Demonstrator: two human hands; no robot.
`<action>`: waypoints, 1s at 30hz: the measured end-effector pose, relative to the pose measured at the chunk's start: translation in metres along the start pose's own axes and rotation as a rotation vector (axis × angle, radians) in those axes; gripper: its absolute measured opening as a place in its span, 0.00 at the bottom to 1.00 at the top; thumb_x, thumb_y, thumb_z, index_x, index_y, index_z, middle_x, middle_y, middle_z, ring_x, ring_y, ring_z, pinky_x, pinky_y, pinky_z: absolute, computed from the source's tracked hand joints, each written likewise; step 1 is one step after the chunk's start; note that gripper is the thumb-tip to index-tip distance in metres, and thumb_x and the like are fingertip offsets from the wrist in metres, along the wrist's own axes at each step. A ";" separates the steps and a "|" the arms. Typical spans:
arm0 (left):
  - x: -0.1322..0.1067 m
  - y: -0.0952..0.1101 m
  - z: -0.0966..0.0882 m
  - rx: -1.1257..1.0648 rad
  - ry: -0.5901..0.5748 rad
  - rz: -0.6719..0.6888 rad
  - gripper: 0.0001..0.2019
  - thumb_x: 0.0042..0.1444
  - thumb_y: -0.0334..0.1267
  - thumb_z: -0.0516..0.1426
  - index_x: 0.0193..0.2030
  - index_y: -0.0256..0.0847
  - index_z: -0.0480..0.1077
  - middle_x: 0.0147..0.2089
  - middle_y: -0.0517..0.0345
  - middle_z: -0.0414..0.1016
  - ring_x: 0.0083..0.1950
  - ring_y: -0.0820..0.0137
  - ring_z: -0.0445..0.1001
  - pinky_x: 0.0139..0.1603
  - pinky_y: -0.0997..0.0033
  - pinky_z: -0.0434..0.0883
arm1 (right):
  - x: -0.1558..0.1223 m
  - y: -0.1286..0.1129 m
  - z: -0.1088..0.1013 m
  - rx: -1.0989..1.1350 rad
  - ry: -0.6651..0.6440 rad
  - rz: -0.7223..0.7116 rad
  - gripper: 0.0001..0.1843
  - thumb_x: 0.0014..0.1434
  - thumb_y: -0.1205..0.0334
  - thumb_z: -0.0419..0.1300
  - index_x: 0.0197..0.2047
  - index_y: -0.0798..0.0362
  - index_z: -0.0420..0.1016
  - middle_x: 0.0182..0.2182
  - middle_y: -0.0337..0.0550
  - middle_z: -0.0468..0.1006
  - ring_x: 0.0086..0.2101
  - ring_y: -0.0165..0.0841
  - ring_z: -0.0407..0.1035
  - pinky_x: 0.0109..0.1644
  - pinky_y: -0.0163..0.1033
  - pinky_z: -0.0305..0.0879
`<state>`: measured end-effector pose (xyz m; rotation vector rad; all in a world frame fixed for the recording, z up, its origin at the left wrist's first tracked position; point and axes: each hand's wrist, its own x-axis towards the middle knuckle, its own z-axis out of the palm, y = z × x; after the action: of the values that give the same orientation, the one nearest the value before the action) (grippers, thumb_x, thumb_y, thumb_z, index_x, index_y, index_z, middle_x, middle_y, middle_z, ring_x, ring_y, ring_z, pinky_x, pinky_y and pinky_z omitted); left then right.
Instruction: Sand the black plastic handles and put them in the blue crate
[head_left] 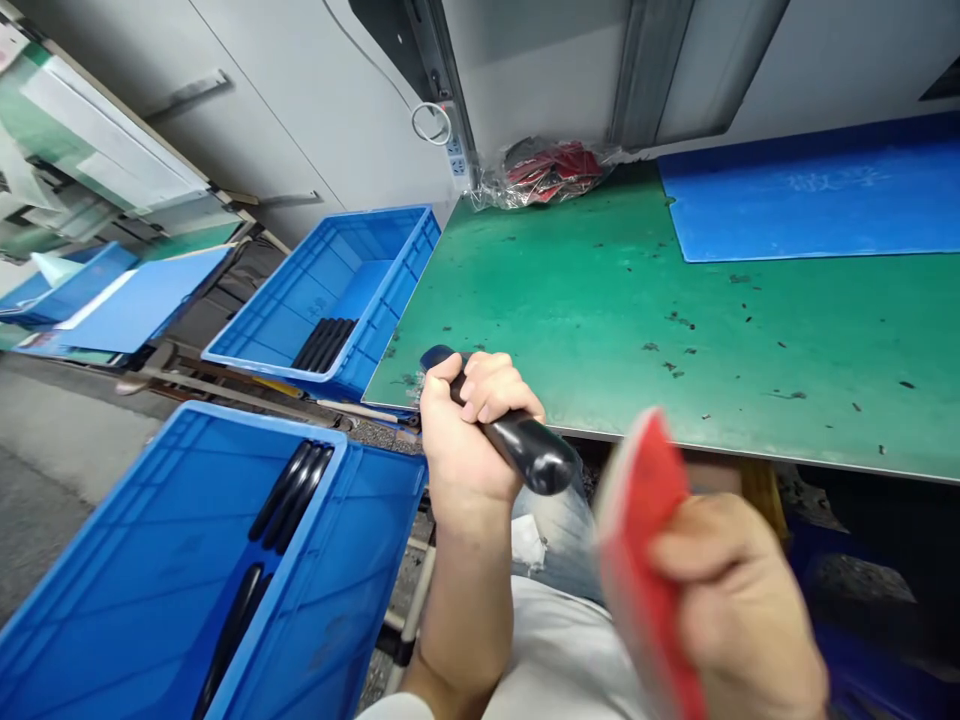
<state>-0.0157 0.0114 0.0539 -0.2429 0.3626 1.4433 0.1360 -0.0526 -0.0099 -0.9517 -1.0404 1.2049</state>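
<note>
- Two hands of yours show in the head view, just off the near edge of the green worktop (675,330).
- Your left hand (472,430) is clenched around a black handle (529,452).
- Your right hand (731,600) has its fingers closed on a blurred red piece (645,530).
- A clear plastic bag (544,170) of red pieces sits on the far edge, a blue mat (810,190) in the far right corner.
- A blue crate (322,300) and a nearer blue crate (225,560), left of the worktop, hold black handles (324,343).

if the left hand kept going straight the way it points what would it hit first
Most likely the green work mat, at its near edge, just ahead of the left hand and the black handle it grips. Depth is hard to judge here, so the hand might pass just above it.
</note>
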 end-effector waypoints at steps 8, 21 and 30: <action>-0.017 0.011 0.006 0.045 -0.281 -0.172 0.17 0.66 0.48 0.57 0.50 0.37 0.63 0.33 0.63 0.70 0.20 0.86 0.67 0.13 0.94 0.59 | 0.022 0.019 -0.022 0.360 0.226 0.175 0.33 0.55 0.49 0.72 0.63 0.37 0.70 0.35 0.37 0.77 0.26 0.27 0.67 0.28 0.33 0.66; 0.025 -0.035 -0.021 0.550 -0.052 -0.093 0.17 0.71 0.45 0.52 0.60 0.41 0.67 0.27 0.68 0.67 0.15 0.82 0.65 0.12 0.85 0.60 | -0.005 0.016 -0.025 1.169 -0.244 0.423 0.50 0.51 0.23 0.57 0.68 0.46 0.62 0.39 0.44 0.65 0.31 0.32 0.56 0.28 0.34 0.55; 0.027 -0.037 -0.022 0.586 -0.022 -0.042 0.10 0.69 0.43 0.55 0.53 0.41 0.67 0.28 0.68 0.68 0.15 0.83 0.64 0.13 0.85 0.59 | -0.012 0.011 -0.047 0.829 -0.248 0.369 0.36 0.59 0.40 0.48 0.69 0.41 0.61 0.55 0.55 0.73 0.43 0.49 0.69 0.36 0.50 0.69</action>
<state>0.0214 0.0235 0.0213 0.2383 0.7376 1.2386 0.1783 -0.0644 -0.0342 -0.3406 -0.4520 1.8869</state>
